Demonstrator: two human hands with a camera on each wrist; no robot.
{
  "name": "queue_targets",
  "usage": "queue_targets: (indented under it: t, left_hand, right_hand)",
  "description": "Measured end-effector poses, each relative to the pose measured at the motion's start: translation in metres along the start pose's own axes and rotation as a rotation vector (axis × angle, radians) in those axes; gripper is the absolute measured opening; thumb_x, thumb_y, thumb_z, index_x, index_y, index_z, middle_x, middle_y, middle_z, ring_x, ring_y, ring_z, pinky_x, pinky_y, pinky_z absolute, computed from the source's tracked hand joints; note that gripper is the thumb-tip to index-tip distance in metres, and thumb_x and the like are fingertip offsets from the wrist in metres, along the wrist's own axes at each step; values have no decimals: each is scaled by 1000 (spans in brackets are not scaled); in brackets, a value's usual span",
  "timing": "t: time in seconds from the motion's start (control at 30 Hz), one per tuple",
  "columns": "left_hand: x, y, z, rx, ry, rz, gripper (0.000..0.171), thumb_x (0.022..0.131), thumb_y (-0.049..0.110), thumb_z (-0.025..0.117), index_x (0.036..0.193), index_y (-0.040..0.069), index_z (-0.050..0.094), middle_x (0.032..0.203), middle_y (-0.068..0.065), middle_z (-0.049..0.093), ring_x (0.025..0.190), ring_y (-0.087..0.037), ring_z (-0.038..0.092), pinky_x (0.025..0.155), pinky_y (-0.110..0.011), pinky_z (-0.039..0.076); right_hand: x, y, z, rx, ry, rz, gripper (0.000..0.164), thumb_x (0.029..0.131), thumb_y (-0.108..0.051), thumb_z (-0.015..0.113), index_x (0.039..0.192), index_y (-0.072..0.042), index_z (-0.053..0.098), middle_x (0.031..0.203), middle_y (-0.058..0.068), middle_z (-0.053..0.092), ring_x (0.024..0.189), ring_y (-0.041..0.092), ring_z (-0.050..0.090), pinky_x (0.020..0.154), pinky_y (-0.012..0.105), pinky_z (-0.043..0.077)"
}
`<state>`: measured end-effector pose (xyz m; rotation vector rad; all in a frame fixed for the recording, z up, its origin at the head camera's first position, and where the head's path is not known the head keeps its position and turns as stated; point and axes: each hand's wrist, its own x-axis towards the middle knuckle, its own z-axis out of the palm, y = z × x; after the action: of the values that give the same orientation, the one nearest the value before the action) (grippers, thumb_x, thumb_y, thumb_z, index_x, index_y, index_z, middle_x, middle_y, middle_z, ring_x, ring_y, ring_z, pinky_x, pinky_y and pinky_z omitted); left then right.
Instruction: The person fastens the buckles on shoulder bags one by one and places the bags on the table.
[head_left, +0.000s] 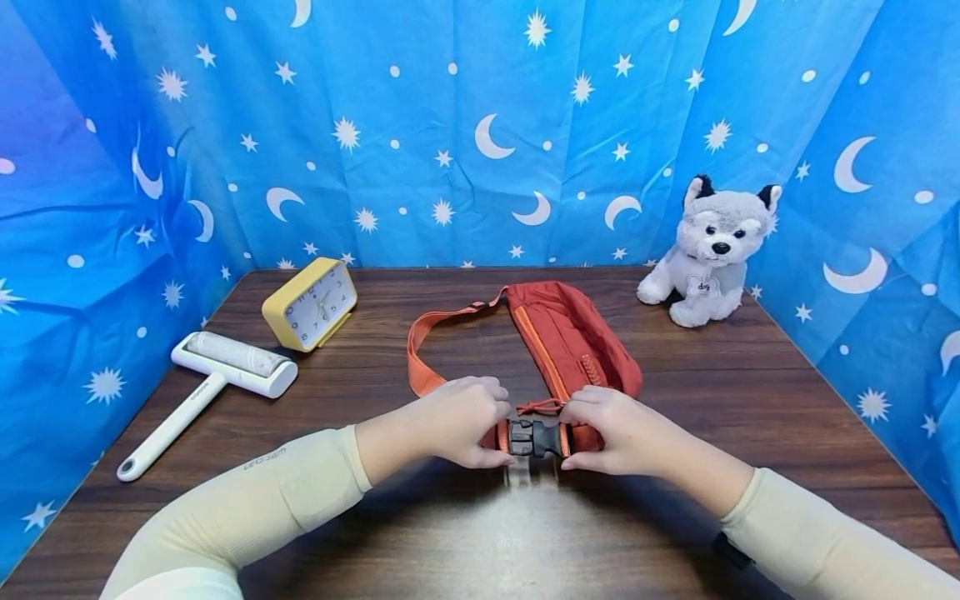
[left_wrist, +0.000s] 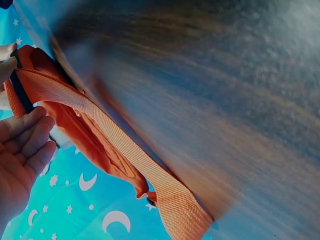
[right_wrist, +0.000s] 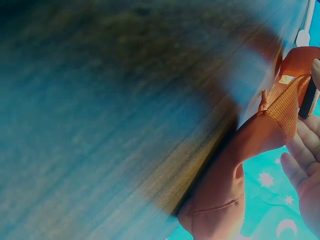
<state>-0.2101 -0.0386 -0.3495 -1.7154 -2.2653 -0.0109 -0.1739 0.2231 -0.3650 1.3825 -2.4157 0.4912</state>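
Observation:
A red waist bag (head_left: 573, 337) with an orange zip lies on the table, its orange strap (head_left: 422, 354) looping out to the left. Near the bag's front end is the strap's black side-release buckle (head_left: 534, 438), its two halves meeting end to end. Whether they are fully locked I cannot tell. My left hand (head_left: 467, 422) pinches the buckle's left end between thumb and fingers; my right hand (head_left: 622, 429) pinches the right end the same way. In the left wrist view, strap webbing (left_wrist: 125, 135) runs away from the fingers. The bag's end (right_wrist: 260, 135) hangs beside my right hand in the right wrist view.
A yellow alarm clock (head_left: 311, 304) stands at the back left, with a white lint roller (head_left: 217, 375) in front of it. At the back right sits a grey and white plush dog (head_left: 708, 254). Blue star-patterned cloth (head_left: 420, 92) encloses the dark wooden table (head_left: 487, 533).

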Motion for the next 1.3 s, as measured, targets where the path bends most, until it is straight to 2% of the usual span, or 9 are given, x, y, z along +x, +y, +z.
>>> queue_targets:
  t: [0.43, 0.87, 1.3]
  left_hand:
    - [1, 2, -4, -11, -50, -24, 38, 78, 52, 66, 75, 14, 61, 69, 7, 44, 67, -13, 44, 61, -28, 38]
    - [3, 2, -4, -6, -64, -25, 39, 78, 52, 66, 78, 13, 63, 71, 7, 46, 68, -12, 45, 61, -28, 39]
    - [9, 3, -3, -15, -60, -14, 40, 78, 53, 66, 73, 14, 60, 69, 6, 43, 66, -12, 43, 59, -27, 36]
  right_hand:
    - [0, -2, -1, -4, -6, 0, 38, 70, -30, 82, 94, -9, 62, 92, -3, 58, 82, 10, 55, 73, 32, 46]
    - [-1, -1, -3, 2, 9, -1, 37, 70, -30, 82, 94, -10, 62, 89, -4, 57, 79, 8, 53, 70, 30, 45]
    - [-2, -1, -3, 4, 4, 4, 37, 71, -31, 81, 95, -10, 63, 91, -4, 58, 82, 9, 54, 73, 31, 46]
